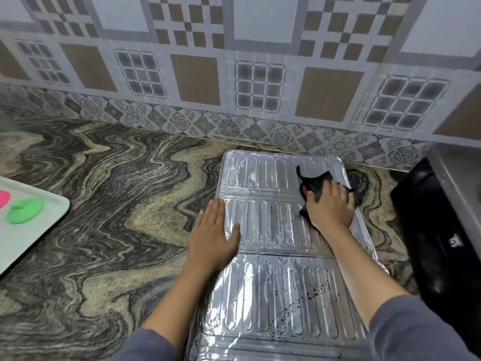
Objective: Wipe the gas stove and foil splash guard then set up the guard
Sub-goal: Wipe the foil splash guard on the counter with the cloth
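Swirled stone counter fills my view. From 6 o'clock up to centre, the foil guard lies flat on it: three ribbed panels, with dark specks on the near two. My left hand rests open-palmed on the guard's 9 o'clock edge, gripping nothing. Toward its 1 o'clock corner my right hand presses a black cloth down, fingers spread. I judge the foil light, thin, slippery and easily creased, so I'd lift it by both side rims. The stove sits at its 3 o'clock, the tiled wall at 12.
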`<state>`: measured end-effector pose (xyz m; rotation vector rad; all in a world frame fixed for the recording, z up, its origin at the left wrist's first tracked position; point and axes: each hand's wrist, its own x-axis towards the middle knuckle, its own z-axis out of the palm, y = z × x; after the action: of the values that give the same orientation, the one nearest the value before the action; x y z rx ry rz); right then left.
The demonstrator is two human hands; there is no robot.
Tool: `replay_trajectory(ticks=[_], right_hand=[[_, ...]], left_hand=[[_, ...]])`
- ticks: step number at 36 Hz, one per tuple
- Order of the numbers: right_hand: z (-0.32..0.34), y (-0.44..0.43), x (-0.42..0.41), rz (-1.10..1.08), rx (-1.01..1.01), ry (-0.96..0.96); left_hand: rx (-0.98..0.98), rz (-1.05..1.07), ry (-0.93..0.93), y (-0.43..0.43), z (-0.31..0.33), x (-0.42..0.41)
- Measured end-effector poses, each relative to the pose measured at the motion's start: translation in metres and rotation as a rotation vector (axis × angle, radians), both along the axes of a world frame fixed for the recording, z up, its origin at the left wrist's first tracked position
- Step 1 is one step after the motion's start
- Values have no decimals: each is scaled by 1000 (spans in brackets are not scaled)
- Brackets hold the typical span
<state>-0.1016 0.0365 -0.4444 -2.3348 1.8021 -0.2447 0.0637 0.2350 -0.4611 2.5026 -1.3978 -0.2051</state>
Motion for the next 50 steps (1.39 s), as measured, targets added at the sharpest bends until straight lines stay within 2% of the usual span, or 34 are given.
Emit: replay_trajectory(ticks=[6, 11, 15, 22, 27, 30, 35, 40, 45, 50], right_hand=[[-4, 30, 28, -158, 4, -92], [1, 36, 71, -113, 26, -102], [4, 37, 105, 89, 14, -67], [6, 42, 140, 609, -30, 35], [10, 41, 121, 902, -42, 92], [9, 40, 92, 951, -43, 91], [10, 36, 33, 747, -32, 74], [8, 35, -11, 331, -12, 33], [6, 52, -22, -17, 29, -1], [4, 77, 4, -129, 53, -33]], left_hand=[[-22, -33, 19, 2, 0, 2], [-25, -50, 26, 3, 2, 4], [-15, -73, 45, 3, 3, 6], [31, -166, 49, 9, 3, 14], [37, -139, 34, 8, 3, 10], [34, -130, 30, 8, 3, 8], [35, -131, 37, 9, 6, 7], [57, -130, 30, 10, 8, 6], [64, -132, 24, 9, 9, 6], [70, -125, 19, 8, 8, 5]])
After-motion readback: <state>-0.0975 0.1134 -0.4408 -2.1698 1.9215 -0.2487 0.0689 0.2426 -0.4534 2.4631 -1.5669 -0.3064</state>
